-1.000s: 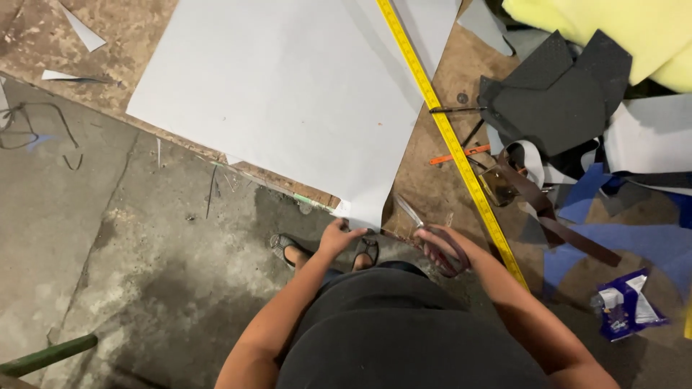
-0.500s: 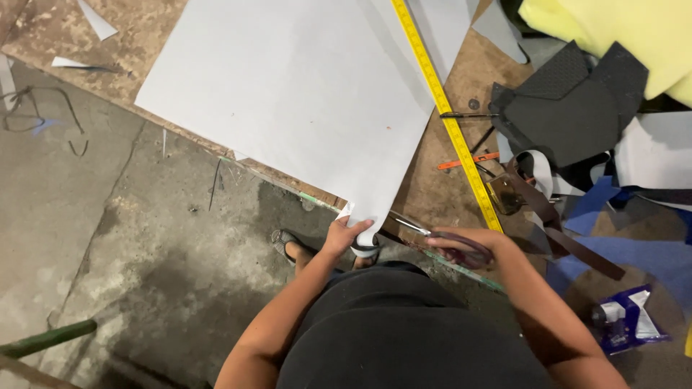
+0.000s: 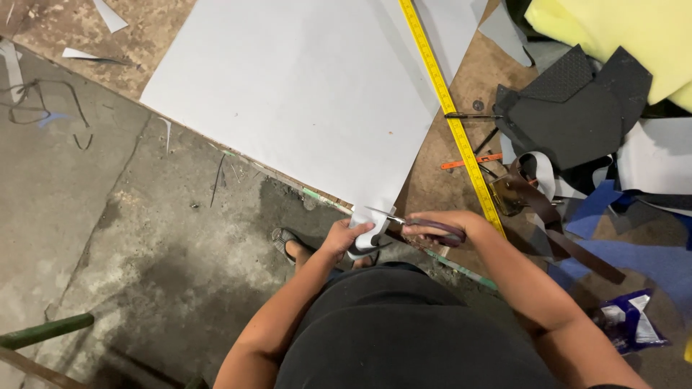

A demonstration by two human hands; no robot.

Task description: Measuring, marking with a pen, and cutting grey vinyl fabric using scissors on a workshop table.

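From the head view, the left hand (image 3: 346, 236) pinches the near corner of a large grey sheet (image 3: 303, 94) that overhangs the board's edge. The right hand (image 3: 440, 227) is closed round the handles of scissors (image 3: 414, 222), whose long axis runs nearly level, blades pointing to nine o'clock into the sheet's corner. A yellow measuring tape (image 3: 450, 119) lies at one o'clock, running from eleven to five.
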